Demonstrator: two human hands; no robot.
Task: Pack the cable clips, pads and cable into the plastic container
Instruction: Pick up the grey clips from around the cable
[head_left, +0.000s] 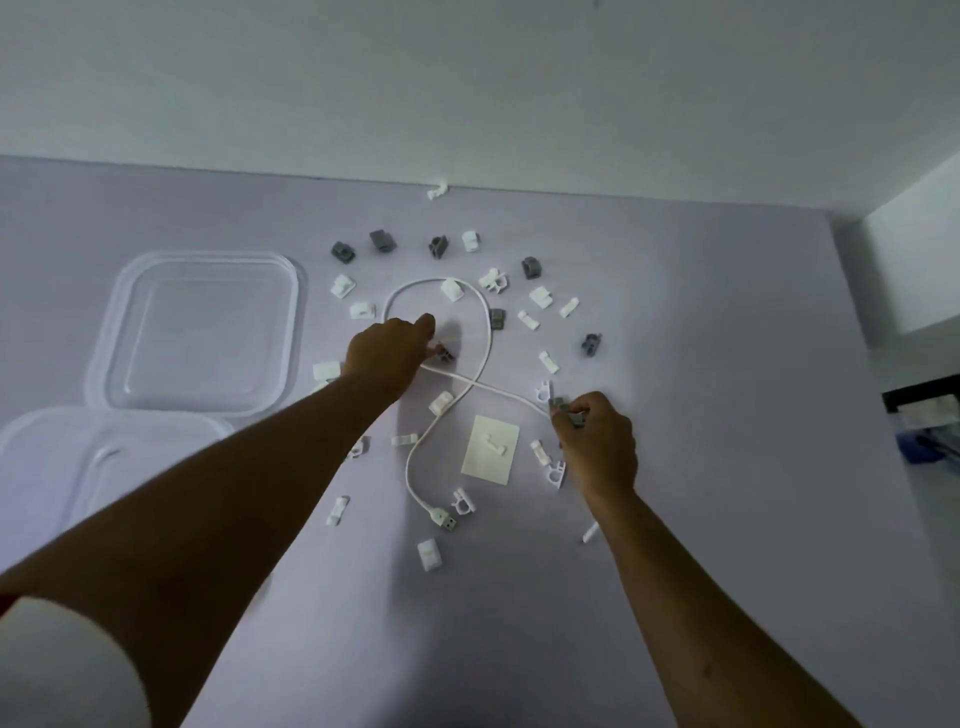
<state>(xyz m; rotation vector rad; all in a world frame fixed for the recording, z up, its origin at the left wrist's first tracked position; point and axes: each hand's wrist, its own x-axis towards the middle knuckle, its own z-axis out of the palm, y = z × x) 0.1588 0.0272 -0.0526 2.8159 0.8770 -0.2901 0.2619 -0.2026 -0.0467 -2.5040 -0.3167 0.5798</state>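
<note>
L hand (387, 353) grip pinches grey clip (445, 355); R hand (597, 441) grip clamps second grey clip (565, 409) by cable (488, 332).

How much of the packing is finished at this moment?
Nothing looks packed yet: the plastic container appears empty. In hand: the left hand pinches a grey clip, and the right hand holds a second grey clip. Left to do: the white cable, the pad and many scattered clips lie on the table.
</note>
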